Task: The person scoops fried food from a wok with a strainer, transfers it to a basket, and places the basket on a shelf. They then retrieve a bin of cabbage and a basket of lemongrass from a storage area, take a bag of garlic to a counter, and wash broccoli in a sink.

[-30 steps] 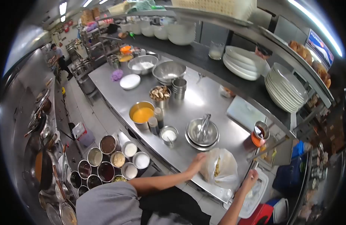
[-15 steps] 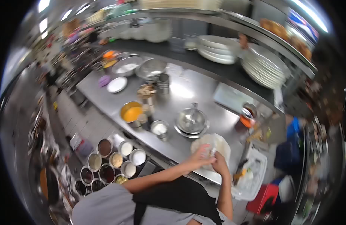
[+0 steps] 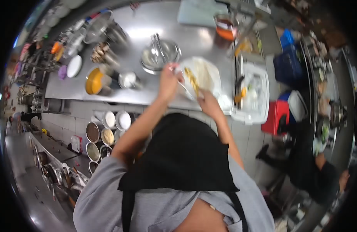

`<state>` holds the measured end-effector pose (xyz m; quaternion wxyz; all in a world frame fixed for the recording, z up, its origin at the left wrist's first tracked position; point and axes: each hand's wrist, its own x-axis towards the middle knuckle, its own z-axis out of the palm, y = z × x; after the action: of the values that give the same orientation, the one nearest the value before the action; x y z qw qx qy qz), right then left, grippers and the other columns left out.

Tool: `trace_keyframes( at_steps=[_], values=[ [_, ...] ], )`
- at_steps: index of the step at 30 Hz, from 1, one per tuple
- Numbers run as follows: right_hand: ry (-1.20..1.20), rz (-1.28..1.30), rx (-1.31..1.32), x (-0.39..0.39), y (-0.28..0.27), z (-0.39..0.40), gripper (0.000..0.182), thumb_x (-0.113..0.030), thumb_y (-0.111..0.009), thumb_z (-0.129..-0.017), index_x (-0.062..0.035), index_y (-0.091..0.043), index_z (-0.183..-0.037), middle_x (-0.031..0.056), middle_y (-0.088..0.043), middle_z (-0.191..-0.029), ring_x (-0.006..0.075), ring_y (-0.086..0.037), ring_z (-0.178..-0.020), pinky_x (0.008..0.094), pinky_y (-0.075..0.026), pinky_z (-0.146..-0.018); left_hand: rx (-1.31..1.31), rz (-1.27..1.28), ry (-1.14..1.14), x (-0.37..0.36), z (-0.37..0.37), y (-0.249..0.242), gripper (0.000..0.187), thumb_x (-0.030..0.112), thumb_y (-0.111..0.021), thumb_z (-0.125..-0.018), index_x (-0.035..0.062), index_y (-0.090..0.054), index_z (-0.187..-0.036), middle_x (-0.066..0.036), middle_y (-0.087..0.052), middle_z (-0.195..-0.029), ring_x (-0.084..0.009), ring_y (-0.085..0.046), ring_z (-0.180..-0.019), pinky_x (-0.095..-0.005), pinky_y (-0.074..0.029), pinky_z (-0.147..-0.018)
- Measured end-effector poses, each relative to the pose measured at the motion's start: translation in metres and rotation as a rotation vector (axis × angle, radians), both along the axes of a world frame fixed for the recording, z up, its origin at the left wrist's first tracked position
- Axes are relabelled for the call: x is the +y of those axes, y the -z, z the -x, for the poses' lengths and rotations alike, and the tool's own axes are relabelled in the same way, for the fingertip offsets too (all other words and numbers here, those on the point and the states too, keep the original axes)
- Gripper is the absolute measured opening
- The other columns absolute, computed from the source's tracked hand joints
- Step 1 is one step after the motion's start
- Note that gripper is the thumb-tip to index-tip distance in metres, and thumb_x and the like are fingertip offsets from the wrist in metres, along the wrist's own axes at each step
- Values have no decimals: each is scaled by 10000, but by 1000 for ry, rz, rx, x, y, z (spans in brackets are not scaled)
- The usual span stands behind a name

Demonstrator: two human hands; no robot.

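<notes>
Over the steel worktop (image 3: pixel 120 94), my left hand (image 3: pixel 169 83) is closed beside a steel bowl (image 3: pixel 167 54). A thin, pale strip (image 3: pixel 185 89) runs down from its fingers, too blurred to name. My right hand (image 3: pixel 209 103) is closed at the lower end of a long, lumpy yellow piece of food (image 3: pixel 191 79) and appears to grip it. That piece slants between my hands, in front of a round, pale sheet or board (image 3: pixel 209 75) by the worktop's front edge. Motion blurs both sets of fingertips.
Left on the worktop are a pot of orange liquid (image 3: pixel 94 82) and a container of white contents (image 3: pixel 128 80). A white plastic tub (image 3: pixel 256 91) stands right, near a red box (image 3: pixel 275 116). Several filled tins (image 3: pixel 92 132) stand lower left. A person in dark clothes (image 3: pixel 312 162) is at right.
My view has tilted down and turned. My hands, together over the pale round sheet before, are now apart, and the long yellow piece shows between them.
</notes>
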<state>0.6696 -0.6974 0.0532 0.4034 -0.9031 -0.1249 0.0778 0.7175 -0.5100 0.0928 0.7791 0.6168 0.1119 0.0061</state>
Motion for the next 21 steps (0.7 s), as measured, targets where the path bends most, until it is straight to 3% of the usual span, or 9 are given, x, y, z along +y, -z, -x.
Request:
trace_keyframes(
  at_steps=[4,6,8,12,14,16,18,20,21],
  values=[
    [-24,91,-80,-14,-16,-22,466,-122,-539,-820,0,-451,-1261,286,-397,-1299,406,-464,-1147,399,-382,-979,92,244,6,4,23,-32,314,-28,-536,-816,3,-451,-1117,-85,-545,-907,-112,-511,-660,-242,-405,-588],
    [158,485,-15,-24,-3,-52,570,-143,-594,-798,-36,-385,-1318,334,-298,-1345,466,-440,-1145,407,-382,-984,80,250,-12,1,28,-42,301,-27,-530,-820,1,-457,-1110,-82,-540,-915,-112,-507,-657,-231,-395,-582],
    [383,315,-138,-39,-38,-61,688,-163,-659,-763,-61,-325,-1356,364,-240,-1357,495,-404,-1166,439,-373,-994,-15,281,7,-1,29,-50,309,-24,-534,-832,-7,-464,-1133,-76,-498,-985,-103,-487,-682,-240,-382,-593],
    [431,522,-306,-46,-80,-51,760,-218,-719,-718,-57,-327,-1349,300,-245,-1384,469,-400,-1176,485,-438,-904,-24,211,25,-11,61,-64,258,2,-534,-842,11,-500,-1098,-60,-522,-965,-110,-488,-705,-254,-373,-648],
    [193,521,-330,-36,-74,-47,808,-244,-750,-685,-49,-328,-1347,300,-249,-1377,475,-375,-1183,489,-451,-872,-27,242,39,-13,78,-62,246,23,-551,-833,23,-516,-1076,-81,-555,-1036,-98,-494,-687,-225,-381,-640],
    [198,719,-309,-29,-50,-52,777,-234,-721,-702,-59,-327,-1348,300,-407,-1282,429,-458,-1132,471,-455,-860,9,215,92,-8,91,-67,225,43,-561,-835,43,-530,-1058,-48,-570,-952,-84,-485,-690,-219,-369,-648],
    [318,547,170,-59,16,-90,647,-196,-666,-720,-57,-418,-1301,268,-580,-1076,365,-567,-1018,440,-463,-857,28,196,94,-2,91,-80,220,44,-565,-831,45,-533,-1048,-28,-563,-893,-76,-480,-680,-214,-362,-630],
    [218,273,-361,-104,73,-127,443,-142,-592,-744,-19,-558,-1168,239,-642,-903,323,-632,-896,391,-479,-824,-3,154,61,3,72,-80,208,39,-572,-820,40,-539,-1025,8,-539,-796,-62,-459,-651,-205,-347,-595],
    [277,-25,-114,-95,36,-131,312,-119,-580,-738,11,-642,-1015,232,-649,-909,305,-641,-879,365,-482,-778,-29,136,32,7,50,-72,201,34,-575,-815,33,-542,-1013,24,-521,-759,-57,-443,-633,-201,-339,-577]
  ],
)
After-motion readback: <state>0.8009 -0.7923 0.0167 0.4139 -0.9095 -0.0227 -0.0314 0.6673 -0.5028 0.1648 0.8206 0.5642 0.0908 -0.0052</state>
